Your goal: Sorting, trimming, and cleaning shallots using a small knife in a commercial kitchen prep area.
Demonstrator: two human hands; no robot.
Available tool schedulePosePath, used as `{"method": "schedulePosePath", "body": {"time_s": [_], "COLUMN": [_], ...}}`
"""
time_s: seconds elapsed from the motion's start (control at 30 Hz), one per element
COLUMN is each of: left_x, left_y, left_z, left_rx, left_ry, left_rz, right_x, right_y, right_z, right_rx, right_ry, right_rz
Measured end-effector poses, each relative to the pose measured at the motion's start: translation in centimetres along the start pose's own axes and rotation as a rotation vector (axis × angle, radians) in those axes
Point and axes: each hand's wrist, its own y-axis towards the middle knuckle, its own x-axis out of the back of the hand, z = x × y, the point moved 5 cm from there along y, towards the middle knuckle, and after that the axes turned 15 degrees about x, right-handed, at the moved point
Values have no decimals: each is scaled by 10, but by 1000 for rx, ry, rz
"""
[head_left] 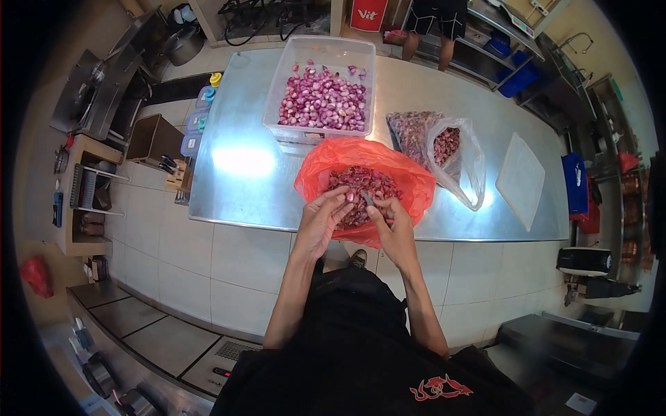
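Over an open red plastic bag (313, 165) full of shallot skins (385, 182), both my hands work close together. Between the fingertips of my left hand (322, 220) is a small pinkish shallot (350, 197). A small knife (367, 199) is pinched in my right hand (394, 225), its short blade pointing toward the shallot; its handle is hidden by the fingers. Behind the bag, a clear plastic tub (272, 90) holds many peeled shallots (322, 97). To the right lies a clear plastic bag (472, 163) of unpeeled shallots (445, 145).
All this stands on a steel table (239, 197). A white lid (520, 182) lies at its right. Lidded containers (192, 144) and a knife block (179, 177) line the left edge. Another person's legs (444, 52) show beyond the far side.
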Motion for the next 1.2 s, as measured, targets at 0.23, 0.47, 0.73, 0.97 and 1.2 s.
{"method": "schedulePosePath", "body": {"time_s": [0.23, 0.47, 0.73, 0.97, 1.2], "left_x": [-2, -8, -13, -18, -18], "left_y": [-2, -6, -4, -7, -6], "left_z": [-3, -4, -1, -6, -9], "left_rx": [-74, -54, -111, -166, -260], "left_ry": [44, 40, 17, 40, 120], "left_rz": [-20, -5, 8, -10, -33], "right_x": [-13, -13, -14, -19, -22], "right_y": [-4, -4, 0, -3, -6], "right_z": [24, 17, 29, 29, 22], "right_rx": [-77, -10, 126, 69, -30], "right_ry": [328, 240, 240, 307, 376], "right_rz": [79, 165, 50, 4, 9]}}
